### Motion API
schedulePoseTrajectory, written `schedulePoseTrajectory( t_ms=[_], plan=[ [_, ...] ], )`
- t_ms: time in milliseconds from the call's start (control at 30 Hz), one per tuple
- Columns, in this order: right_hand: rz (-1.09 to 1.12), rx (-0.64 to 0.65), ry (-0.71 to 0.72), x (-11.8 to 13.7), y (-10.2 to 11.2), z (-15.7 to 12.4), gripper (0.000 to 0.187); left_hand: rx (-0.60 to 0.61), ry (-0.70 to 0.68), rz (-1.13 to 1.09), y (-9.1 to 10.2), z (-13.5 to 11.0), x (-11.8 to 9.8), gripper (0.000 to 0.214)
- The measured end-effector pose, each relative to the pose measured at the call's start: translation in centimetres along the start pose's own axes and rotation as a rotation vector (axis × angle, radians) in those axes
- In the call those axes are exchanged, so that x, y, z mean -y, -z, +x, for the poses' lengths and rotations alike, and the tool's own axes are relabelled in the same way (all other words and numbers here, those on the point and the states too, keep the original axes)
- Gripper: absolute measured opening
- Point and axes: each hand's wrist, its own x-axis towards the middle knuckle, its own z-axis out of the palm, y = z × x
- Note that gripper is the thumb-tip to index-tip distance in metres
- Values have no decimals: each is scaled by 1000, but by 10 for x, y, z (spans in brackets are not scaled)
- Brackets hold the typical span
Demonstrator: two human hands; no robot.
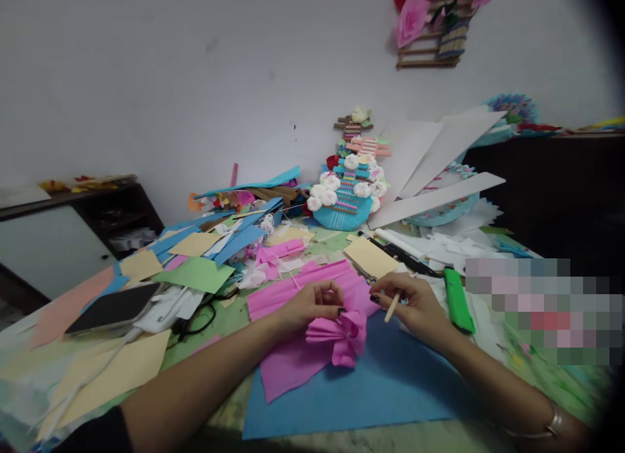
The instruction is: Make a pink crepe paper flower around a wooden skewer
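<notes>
My left hand (312,306) pinches a pink crepe-paper flower (346,336) by its upper edge, with gathered petals fanning out below the fingers. My right hand (413,306) is just to the right, its thumb and fingertips drawn together. A thin wooden stick (392,306) is tucked between its fingers and points downward. Whether the fingertips pinch anything else is too small to tell. Beneath both hands lie sheets of pink crepe paper (280,368), overlapping a large blue sheet (410,381).
A green box-shaped object (458,300) lies right of my right hand. Left are a dark phone-like slab (112,308), a green card (195,274) and cream paper (117,375). Behind, a blue paper-flower craft (342,209) leans against the wall beside white boards (439,202).
</notes>
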Motion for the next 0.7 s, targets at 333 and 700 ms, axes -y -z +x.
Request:
schedulePoseTrajectory(
  t_ms=[333,700],
  plan=[
    [213,240,0,20,-13,-5,18,13,12,33,-6,-3,2,28],
    [301,344,-154,24,-10,-3,17,49,25,68,-8,-4,10,30]
  ],
)
